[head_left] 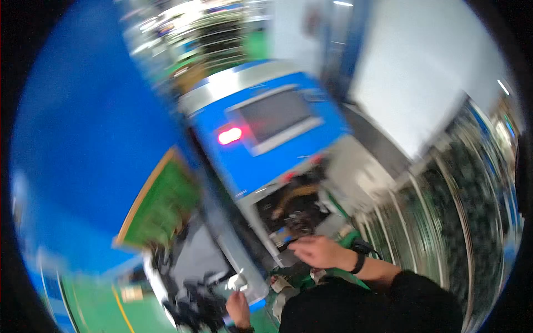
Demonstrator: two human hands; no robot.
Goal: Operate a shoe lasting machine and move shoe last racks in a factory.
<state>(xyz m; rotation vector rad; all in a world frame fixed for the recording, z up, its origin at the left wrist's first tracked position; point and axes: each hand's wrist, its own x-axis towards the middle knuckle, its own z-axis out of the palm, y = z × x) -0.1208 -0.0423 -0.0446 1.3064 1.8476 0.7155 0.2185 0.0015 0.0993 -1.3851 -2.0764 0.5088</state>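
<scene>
The whole picture is smeared by motion. My right hand, with a dark band on its wrist, reaches in front of the dark opening in a blue and grey machine. Its fingers look stretched out toward the left, and I make out nothing held in them. Lower and to the left, my left hand is raised just below a shiny white object. Blur hides whether its fingers touch that object or how far they are bent. Inside the opening are dark, tangled parts too smeared to name.
A screen and a glowing red light are on the machine's front. To the left stand a green board with an orange edge and a large blue panel. Rails or racking line the right side. The floor is green.
</scene>
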